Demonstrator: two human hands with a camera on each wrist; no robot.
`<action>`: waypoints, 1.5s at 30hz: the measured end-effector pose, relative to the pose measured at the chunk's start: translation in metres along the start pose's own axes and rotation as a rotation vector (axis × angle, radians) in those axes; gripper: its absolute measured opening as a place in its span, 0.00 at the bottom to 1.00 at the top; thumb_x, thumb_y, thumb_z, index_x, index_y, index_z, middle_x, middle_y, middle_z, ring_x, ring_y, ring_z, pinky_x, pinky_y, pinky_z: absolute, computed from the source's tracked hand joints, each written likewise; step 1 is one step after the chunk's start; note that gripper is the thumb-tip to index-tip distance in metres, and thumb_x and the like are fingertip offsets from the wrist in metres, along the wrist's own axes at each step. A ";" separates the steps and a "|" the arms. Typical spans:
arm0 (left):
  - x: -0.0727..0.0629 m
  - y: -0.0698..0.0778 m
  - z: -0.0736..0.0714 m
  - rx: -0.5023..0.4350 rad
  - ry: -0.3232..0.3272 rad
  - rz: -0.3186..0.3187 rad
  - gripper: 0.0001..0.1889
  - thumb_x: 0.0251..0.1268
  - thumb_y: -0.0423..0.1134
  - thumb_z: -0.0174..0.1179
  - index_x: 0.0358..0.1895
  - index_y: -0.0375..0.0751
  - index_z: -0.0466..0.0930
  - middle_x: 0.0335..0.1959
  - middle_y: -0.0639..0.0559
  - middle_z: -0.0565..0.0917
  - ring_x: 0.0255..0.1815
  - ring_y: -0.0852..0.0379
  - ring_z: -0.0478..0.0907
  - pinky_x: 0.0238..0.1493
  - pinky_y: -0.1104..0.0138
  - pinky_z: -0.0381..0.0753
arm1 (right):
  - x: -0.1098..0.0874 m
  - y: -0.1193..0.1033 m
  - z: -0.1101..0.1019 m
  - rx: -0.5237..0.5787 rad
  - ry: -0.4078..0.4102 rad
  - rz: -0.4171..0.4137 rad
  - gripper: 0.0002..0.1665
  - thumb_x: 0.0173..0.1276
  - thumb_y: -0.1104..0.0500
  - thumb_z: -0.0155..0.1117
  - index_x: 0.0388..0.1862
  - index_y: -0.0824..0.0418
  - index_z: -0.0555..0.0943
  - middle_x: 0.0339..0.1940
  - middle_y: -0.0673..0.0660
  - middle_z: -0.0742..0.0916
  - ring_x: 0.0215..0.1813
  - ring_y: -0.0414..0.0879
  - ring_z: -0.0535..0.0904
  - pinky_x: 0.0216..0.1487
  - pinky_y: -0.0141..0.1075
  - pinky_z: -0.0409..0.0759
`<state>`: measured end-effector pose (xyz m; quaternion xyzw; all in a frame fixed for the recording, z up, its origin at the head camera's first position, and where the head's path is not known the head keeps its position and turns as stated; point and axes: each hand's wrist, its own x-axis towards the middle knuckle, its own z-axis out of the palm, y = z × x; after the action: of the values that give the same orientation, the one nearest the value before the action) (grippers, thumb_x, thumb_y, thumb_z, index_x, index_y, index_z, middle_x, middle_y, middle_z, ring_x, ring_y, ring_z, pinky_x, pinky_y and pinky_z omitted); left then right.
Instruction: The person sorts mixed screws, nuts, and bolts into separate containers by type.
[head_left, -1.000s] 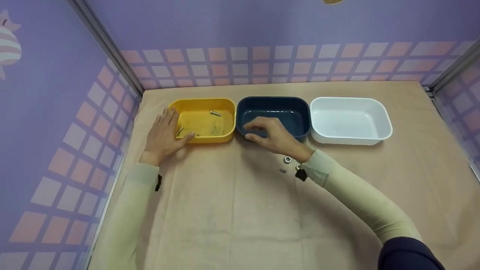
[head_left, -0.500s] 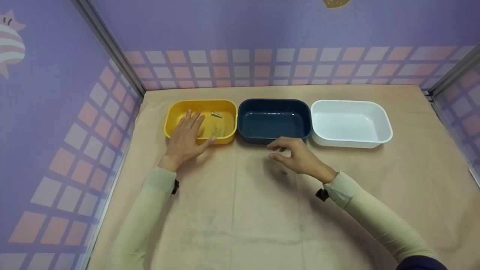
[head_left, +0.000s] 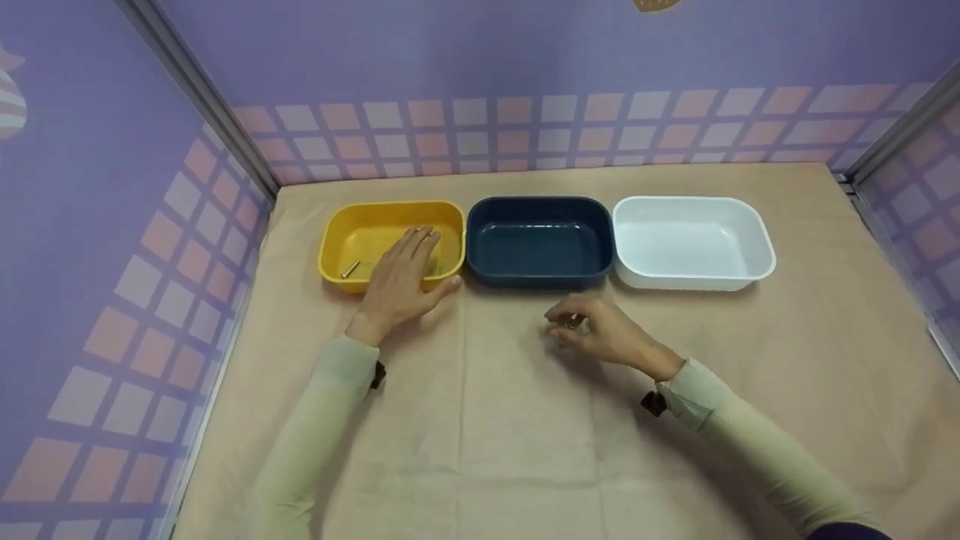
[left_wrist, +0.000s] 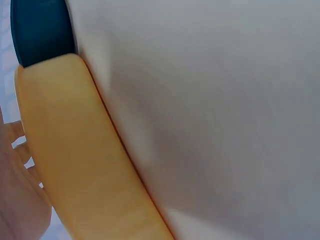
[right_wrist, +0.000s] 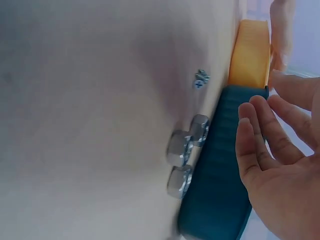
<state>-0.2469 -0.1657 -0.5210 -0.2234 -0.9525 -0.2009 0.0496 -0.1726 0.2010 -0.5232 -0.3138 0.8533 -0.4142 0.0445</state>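
My left hand [head_left: 405, 281] lies over the yellow bin [head_left: 330, 247], its fingers extended above the inside and the thumb near the front rim. One bolt [head_left: 350, 268] shows in that bin's front left corner; the hand covers part of the rest. In front of the dark blue bin [head_left: 540, 281], my right hand [head_left: 611, 334] hovers close over the table with loosely curved fingers and the thumb apart. The right wrist view shows nothing in its grasp. Below it are metal nuts [right_wrist: 179, 147] grouped together, and small cross-head screws [right_wrist: 201, 79] lie a little way off.
A white bin [head_left: 694, 281] stands to the right of the dark blue one, and all three bins form a row. Beige cloth [head_left: 525, 435] covers the table. Patterned purple panels [head_left: 480, 60] rise behind and at the sides.
My left hand has shifted right from the yellow bin's left end to over its middle. From above the dark blue bin, my right hand has drawn back to the nuts in front.
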 end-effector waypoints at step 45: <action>0.041 0.038 0.022 0.097 -0.075 -0.024 0.51 0.77 0.75 0.42 0.88 0.40 0.48 0.90 0.45 0.50 0.91 0.43 0.40 0.90 0.46 0.45 | -0.008 0.000 0.012 -0.128 -0.003 0.045 0.05 0.69 0.67 0.76 0.38 0.59 0.92 0.36 0.51 0.91 0.37 0.42 0.86 0.39 0.35 0.86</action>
<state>-0.2672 -0.1089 -0.5201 -0.2169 -0.9649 -0.1466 0.0221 -0.1621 0.1968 -0.5325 -0.2972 0.8847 -0.3573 0.0348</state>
